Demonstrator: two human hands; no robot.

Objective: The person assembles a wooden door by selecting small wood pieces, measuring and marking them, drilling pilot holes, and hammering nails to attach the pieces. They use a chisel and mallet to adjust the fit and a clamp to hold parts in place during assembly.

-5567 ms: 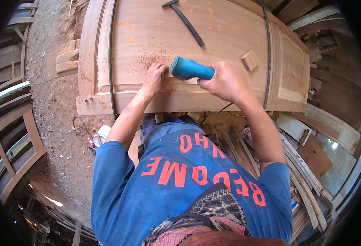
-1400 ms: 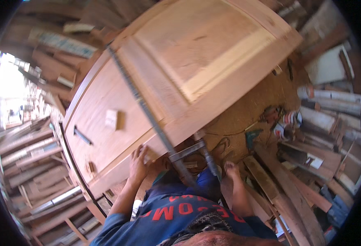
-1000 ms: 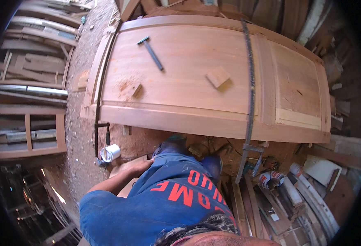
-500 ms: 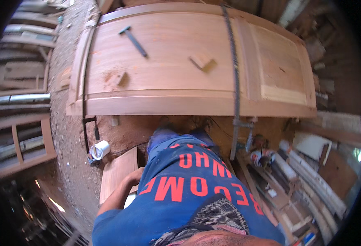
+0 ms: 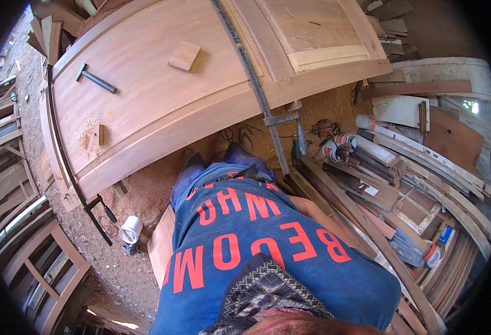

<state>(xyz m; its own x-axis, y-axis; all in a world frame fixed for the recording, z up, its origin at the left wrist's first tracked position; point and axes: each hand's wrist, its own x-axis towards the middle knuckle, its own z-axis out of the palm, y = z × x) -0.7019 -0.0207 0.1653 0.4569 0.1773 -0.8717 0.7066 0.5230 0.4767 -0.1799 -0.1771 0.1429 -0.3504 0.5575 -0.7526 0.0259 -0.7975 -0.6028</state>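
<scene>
My left hand is out of sight. At my right side a bare forearm (image 5: 326, 223) shows beside my shirt; the hand at its end is hidden, so its fingers cannot be read. In front of me lies a large wooden panelled door (image 5: 162, 72). Two long bar clamps, a left one (image 5: 61, 139) and a right one (image 5: 246, 67), reach across it. On the door rest a hammer (image 5: 97, 78) with a dark handle, a square wood block (image 5: 184, 56), and a smaller block (image 5: 98, 134) among sawdust.
A white tub (image 5: 130, 229) stands on the dirt floor at left, near a pale board (image 5: 159, 245) by my side. Wooden frames (image 5: 50, 279) lie farther left. Stacked timber (image 5: 424, 162), a long plank (image 5: 368, 240) and a paint bucket (image 5: 332, 149) crowd the right.
My view has turned to the right, so more stacked timber shows. My left hand, earlier beside the pale board, has gone from sight. My right forearm has come into view.
</scene>
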